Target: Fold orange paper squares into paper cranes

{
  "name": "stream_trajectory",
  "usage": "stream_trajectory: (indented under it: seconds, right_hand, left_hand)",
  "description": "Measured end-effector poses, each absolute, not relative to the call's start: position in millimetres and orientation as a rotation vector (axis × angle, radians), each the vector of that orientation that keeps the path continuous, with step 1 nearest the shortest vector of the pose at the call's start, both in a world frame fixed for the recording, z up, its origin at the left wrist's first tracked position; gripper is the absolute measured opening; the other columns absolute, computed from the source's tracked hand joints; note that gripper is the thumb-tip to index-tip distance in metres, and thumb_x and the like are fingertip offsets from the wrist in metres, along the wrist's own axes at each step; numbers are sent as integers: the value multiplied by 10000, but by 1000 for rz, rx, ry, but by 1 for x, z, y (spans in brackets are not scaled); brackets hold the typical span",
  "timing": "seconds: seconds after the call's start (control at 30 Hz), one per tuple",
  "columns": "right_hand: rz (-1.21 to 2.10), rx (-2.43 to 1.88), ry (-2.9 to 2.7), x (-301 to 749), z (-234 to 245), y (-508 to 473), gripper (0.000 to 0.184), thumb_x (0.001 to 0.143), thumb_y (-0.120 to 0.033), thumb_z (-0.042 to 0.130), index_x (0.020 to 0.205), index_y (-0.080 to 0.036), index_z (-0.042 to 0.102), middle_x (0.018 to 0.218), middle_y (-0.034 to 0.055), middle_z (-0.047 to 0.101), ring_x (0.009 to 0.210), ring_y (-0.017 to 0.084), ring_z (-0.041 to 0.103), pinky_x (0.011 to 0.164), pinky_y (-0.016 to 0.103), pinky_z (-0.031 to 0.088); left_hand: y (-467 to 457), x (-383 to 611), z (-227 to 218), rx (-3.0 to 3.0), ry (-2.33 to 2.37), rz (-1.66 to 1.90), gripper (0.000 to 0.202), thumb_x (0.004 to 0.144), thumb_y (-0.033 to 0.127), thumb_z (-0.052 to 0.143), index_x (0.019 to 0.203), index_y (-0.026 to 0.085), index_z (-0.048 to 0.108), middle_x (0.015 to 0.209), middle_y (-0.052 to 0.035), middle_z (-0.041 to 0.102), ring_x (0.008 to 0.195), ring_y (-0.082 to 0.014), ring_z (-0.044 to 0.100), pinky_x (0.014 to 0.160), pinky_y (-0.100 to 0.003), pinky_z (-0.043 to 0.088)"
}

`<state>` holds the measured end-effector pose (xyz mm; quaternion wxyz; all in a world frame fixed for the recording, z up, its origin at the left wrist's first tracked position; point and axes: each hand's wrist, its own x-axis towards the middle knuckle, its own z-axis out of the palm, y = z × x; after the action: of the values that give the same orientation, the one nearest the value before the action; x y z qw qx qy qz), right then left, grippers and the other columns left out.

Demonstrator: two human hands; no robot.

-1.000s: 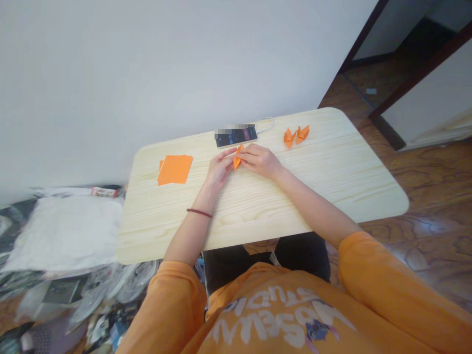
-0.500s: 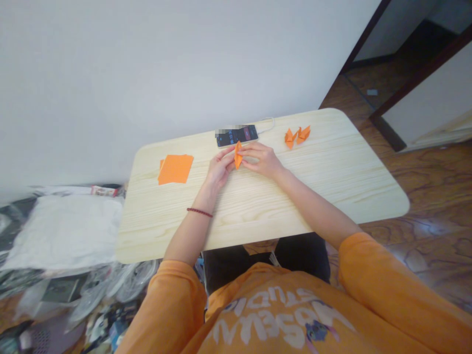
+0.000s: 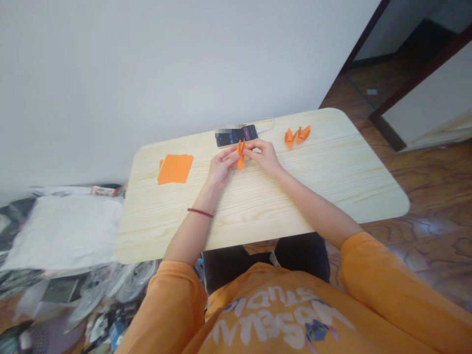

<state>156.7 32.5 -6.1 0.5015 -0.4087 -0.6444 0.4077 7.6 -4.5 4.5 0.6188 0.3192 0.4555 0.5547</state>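
Note:
A small folded orange paper piece (image 3: 241, 154) stands upright between my two hands above the light wooden table (image 3: 324, 172). My left hand (image 3: 220, 167) pinches its left side with thumb and fingers. My right hand (image 3: 264, 156) pinches its right side, fingers curled. A red bead bracelet circles my left wrist. A stack of flat orange paper squares (image 3: 175, 168) lies to the left of my hands. Two finished orange folded figures (image 3: 297, 135) sit on the table to the right.
A dark phone (image 3: 236, 135) with a white cable lies just behind my hands near the wall. White bags and clutter (image 3: 62, 236) fill the floor left of the table. Wooden floor and a doorway lie to the right.
Both hands have lifted the folded paper slightly and turned it more upright. My right hand's fingers have moved up along the piece.

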Motion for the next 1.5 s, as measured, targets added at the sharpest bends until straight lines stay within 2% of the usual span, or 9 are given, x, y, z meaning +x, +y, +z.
stream_trajectory:
  seconds: [0.13,0.3,0.73,1.0,1.27,1.4,1.5]
  right_hand:
    - [1120,-979,-1447,156,-7,35,251,636,-384,722,669,-155,625,715,19,616,673,139,569,576,262,488]
    - [1192,-960,-1428,155,-6,34,279,623,-413,735,663,-165,614,692,11,618,665,144,585,546,258,499]
    - [1267,-999,-1289,156,1,34,345,492,-371,821,659,-158,608,692,15,658,670,141,624,709,312,536]
    - [1318,-1015,-1246,156,3,32,360,488,-367,832,664,-160,596,676,11,658,642,138,619,655,298,534]
    - [1365,-1009,-1292,160,6,32,352,506,-300,831,719,-160,588,574,-27,613,531,107,560,576,265,498]
    - [1373,-981,-1293,157,7,30,361,502,-308,824,764,-162,623,635,-13,653,589,123,602,583,262,507]
    - [1378,-1002,-1348,154,5,28,350,480,-312,831,733,-156,646,672,10,674,630,138,627,618,276,523]
  left_hand:
    - [-6,9,4,785,1055,1287,426,517,200,855,915,153,709,839,-60,748,889,-216,699,878,-343,520]
    - [-7,9,3,839,1078,1301,501,444,213,886,908,142,711,815,-65,747,801,-199,706,854,-339,517]
    - [-5,12,-3,831,1108,1357,353,533,299,853,811,135,712,792,-66,736,777,-183,696,814,-329,521]
    - [-6,13,-1,926,1206,1378,321,544,279,819,817,150,710,680,-28,712,655,-148,658,725,-288,508]
    - [-3,10,-2,909,1179,1315,309,535,349,844,731,151,710,759,-46,722,726,-165,666,726,-287,500]
    - [-1,9,-2,836,1113,1406,266,524,300,847,703,159,709,755,-25,721,745,-135,655,771,-262,495]
    - [1,9,-2,776,1107,1457,205,561,265,820,702,167,708,755,-15,717,746,-117,644,754,-238,482]
